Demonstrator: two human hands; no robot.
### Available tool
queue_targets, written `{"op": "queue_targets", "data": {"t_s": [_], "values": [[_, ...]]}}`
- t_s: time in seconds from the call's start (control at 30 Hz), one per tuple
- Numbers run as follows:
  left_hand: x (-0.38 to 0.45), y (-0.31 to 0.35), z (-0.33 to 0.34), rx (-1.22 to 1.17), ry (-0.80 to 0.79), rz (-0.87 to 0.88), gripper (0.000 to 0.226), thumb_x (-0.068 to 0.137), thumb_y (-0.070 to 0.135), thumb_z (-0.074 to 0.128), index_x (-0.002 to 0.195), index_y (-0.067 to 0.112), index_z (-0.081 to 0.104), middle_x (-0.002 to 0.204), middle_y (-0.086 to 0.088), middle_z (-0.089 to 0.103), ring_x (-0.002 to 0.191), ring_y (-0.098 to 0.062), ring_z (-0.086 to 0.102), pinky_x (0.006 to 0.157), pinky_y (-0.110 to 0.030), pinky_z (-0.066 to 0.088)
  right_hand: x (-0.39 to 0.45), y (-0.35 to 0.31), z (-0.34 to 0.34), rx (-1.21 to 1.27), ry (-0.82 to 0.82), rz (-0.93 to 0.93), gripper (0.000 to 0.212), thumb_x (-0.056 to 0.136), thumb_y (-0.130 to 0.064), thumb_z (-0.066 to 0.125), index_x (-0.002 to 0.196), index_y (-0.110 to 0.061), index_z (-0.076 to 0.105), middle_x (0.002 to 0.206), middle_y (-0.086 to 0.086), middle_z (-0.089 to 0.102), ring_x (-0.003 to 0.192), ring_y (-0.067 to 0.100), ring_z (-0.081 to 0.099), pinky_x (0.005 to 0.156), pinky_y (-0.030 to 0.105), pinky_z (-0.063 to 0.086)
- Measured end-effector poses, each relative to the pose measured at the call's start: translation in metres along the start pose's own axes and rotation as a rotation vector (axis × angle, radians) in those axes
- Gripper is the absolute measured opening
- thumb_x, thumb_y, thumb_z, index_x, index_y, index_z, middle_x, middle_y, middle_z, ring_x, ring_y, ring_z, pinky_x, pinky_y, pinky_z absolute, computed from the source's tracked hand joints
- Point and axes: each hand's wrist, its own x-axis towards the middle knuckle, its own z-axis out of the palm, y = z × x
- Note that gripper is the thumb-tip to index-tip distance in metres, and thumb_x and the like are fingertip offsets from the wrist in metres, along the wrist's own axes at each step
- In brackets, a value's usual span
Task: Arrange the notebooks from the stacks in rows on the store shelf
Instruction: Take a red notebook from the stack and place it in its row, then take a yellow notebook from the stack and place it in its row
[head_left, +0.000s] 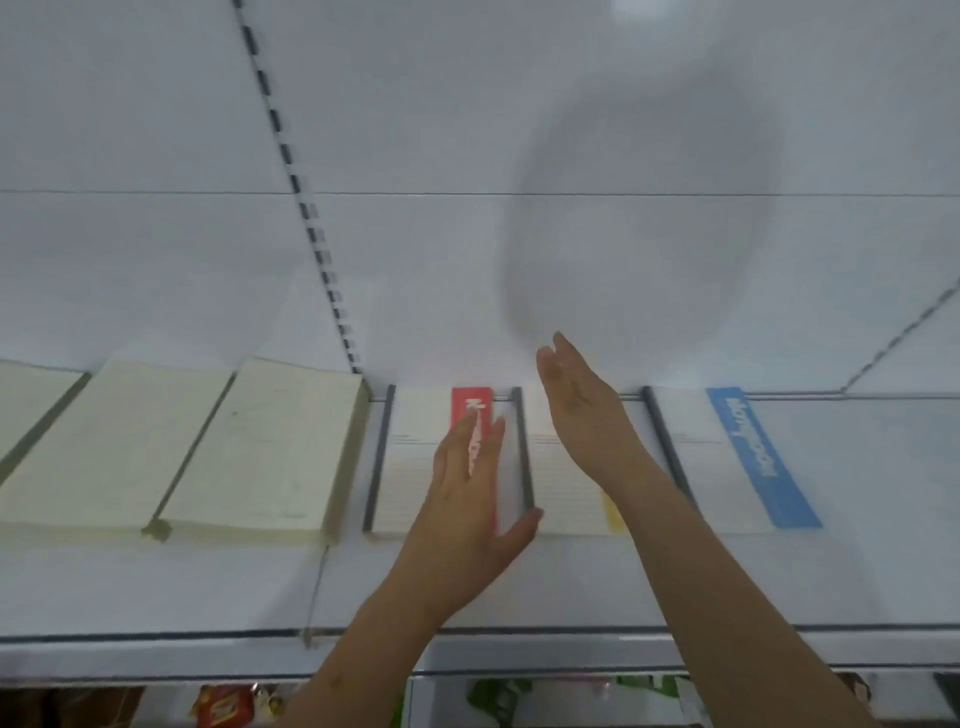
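Note:
Several notebooks lie in a row at the back of the white shelf (156, 587). At the left are cream notebooks (270, 447) with olive spines. A white notebook with a red band (410, 467) follows, then one with a yellow band (566, 488), then one with a blue band (748, 457). My left hand (467, 499) lies flat with straight fingers on the red-band notebook, its thumb at that notebook's right edge. My right hand (582, 410) is held open on edge above the yellow-band notebook, fingers straight and pointing toward the back wall.
The white back wall (467, 156) has a slotted upright (322, 249) above the cream notebooks. A clear rail (519, 631) runs along the shelf's front edge. Coloured packages (228, 706) show on the shelf below.

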Motion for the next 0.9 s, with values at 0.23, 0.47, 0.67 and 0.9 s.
{"op": "queue_targets", "data": {"t_s": [0.23, 0.47, 0.67, 0.9], "values": [[0.011, 0.139, 0.085, -0.176, -0.102, 0.210, 0.077, 0.095, 0.053, 0.053, 0.156, 0.036, 0.010, 0.161, 0.020, 0.009, 0.143, 0.013, 0.004, 0.103, 0.005, 0.007, -0.067, 0.043, -0.164, -0.148, 0.250, -0.088, 0.068, 0.094, -0.065, 0.032, 0.154, -0.033, 0.027, 0.157, -0.017, 0.031, 0.141, 0.005, 0.033, 0.115, 0.024, 0.022], [-0.001, 0.318, 0.212, -0.270, -0.276, 0.344, 0.071, 0.096, 0.052, 0.050, 0.156, 0.035, 0.015, 0.159, 0.015, 0.019, 0.145, 0.003, 0.018, 0.117, -0.020, 0.024, -0.176, 0.127, -0.364, -0.365, 0.489, -0.007, 0.068, 0.097, -0.063, 0.026, 0.156, -0.029, 0.021, 0.160, -0.012, 0.027, 0.147, 0.007, 0.024, 0.114, 0.021, 0.015], [-0.013, 0.445, 0.292, -0.257, -0.425, 0.452, 0.068, 0.097, 0.054, 0.046, 0.154, 0.035, 0.015, 0.159, 0.013, 0.020, 0.144, -0.004, 0.023, 0.120, -0.035, 0.029, -0.257, 0.190, -0.503, -0.441, 0.688, 0.098, 0.077, 0.096, -0.066, 0.027, 0.158, -0.022, 0.016, 0.161, -0.001, 0.027, 0.147, 0.018, 0.026, 0.120, 0.035, 0.021], [0.006, 0.516, 0.365, -0.231, -0.532, 0.530, 0.067, 0.096, 0.053, 0.048, 0.153, 0.034, 0.018, 0.155, 0.011, 0.026, 0.139, -0.004, 0.029, 0.111, -0.023, 0.031, -0.299, 0.243, -0.593, -0.511, 0.814, 0.166, 0.074, 0.100, -0.060, 0.029, 0.158, -0.017, 0.013, 0.162, 0.003, 0.023, 0.149, 0.020, 0.021, 0.120, 0.035, 0.016]]}}
